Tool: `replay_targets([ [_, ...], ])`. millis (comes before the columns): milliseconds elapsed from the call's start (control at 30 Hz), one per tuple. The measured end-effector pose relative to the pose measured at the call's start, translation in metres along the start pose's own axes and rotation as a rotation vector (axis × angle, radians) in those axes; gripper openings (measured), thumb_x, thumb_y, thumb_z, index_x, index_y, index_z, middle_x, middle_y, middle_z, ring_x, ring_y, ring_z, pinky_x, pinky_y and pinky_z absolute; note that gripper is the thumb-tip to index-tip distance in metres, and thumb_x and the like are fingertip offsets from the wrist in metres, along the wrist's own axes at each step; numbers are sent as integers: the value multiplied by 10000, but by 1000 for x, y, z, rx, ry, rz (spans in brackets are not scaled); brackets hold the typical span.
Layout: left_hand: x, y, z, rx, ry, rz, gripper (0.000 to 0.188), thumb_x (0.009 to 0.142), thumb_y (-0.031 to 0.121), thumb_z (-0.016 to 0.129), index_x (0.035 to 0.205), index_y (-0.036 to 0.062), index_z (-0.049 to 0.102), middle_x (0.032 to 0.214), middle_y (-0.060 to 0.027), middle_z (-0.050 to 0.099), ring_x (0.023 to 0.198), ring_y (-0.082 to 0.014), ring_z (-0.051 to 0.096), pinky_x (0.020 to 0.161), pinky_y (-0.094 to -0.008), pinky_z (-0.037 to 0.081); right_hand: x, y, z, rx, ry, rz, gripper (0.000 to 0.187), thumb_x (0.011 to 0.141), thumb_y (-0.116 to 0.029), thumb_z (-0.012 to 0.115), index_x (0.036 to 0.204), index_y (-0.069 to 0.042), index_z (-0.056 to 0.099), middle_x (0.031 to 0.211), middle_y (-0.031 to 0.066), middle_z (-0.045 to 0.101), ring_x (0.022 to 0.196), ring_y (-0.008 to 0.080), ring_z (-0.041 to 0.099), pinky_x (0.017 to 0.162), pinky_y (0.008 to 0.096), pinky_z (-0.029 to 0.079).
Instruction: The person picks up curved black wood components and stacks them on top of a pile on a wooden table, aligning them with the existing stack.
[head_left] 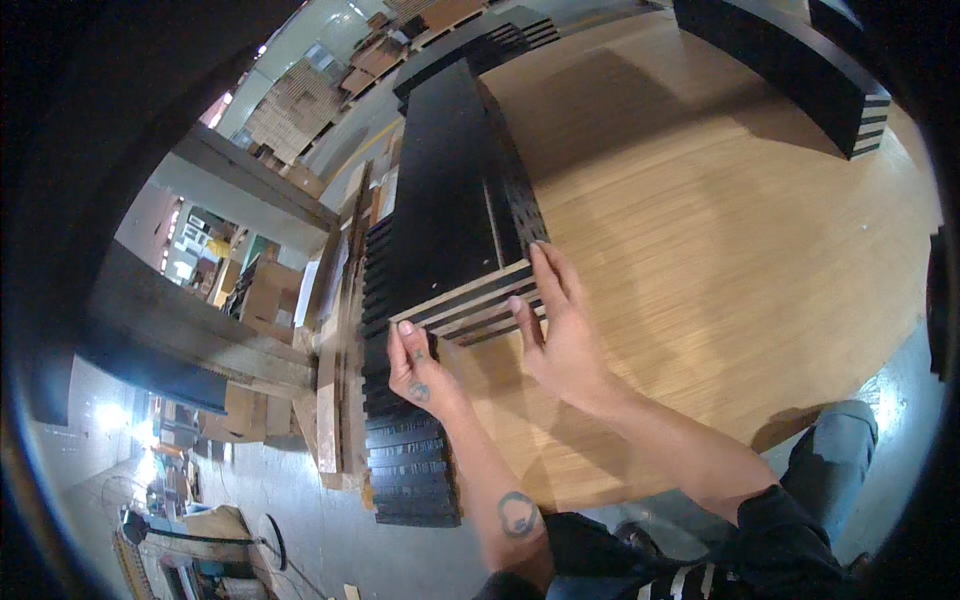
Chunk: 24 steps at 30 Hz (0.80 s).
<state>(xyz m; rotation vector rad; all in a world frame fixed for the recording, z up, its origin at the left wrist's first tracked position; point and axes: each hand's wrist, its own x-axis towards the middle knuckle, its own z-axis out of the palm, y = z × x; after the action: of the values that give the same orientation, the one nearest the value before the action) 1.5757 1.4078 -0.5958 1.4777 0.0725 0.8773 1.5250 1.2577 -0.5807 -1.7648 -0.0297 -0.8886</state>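
1. The left hand (418, 372) is pressed against the near left corner of a short stack of black panels (455, 215), its fingers (403, 338) extended upward along the pale cut edge; nothing is gripped in it.
2. The right hand (560, 335) is laid flat and open against the near end of the same stack, with the fingertips (540, 255) touching the top panel's corner.
3. The stack is seen lying lengthwise on a broad wooden table (720, 230), running away from the person, with its near end just at the hands.
4. A taller pile of black panels (405, 460) is seen below the table's left edge, directly under the left forearm.
5. Another stack of dark panels (790, 60) is placed at the far right of the table, well apart from the hands.
6. Cardboard sheets (260, 295) and boxes are seen on the floor to the left.
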Motion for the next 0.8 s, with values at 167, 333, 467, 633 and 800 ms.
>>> replay_targets([
  [167,-1,-3,-8,-51,-141,-188,404,954,256,603,1198,-65,595,1077,-107,628,997,-152,579,995,-344,458,-4,14,5,77,6,72,443,913,-24,543,1329,82,436,1353,266,441,1216,418,465,980,401,435],
  [333,2,-11,-8,-207,-130,-151,302,959,226,603,1100,-37,651,902,7,624,789,-56,516,738,-189,441,8,14,-9,189,-2,180,352,923,-79,588,1258,25,558,1253,215,565,1093,318,598,902,350,486],
  [467,1,-13,-6,-323,-115,-223,298,945,196,624,1130,-37,641,927,-3,627,817,-62,523,767,-198,444,9,35,-3,321,70,159,321,892,-117,652,1181,20,624,1190,191,615,1065,277,619,872,322,498],
  [633,2,-12,-9,-275,-97,-250,278,940,162,630,1129,-41,641,884,20,585,780,-53,485,730,-196,425,10,34,-3,360,73,248,307,863,-132,689,1130,16,656,1153,176,648,1052,266,637,880,317,493],
  [800,3,-14,-8,-256,-83,-253,265,941,144,625,1119,-51,645,907,13,582,788,-54,484,732,-196,427,12,37,-2,324,83,261,291,850,-132,702,1105,5,673,1134,168,660,1041,261,645,870,315,496],
])
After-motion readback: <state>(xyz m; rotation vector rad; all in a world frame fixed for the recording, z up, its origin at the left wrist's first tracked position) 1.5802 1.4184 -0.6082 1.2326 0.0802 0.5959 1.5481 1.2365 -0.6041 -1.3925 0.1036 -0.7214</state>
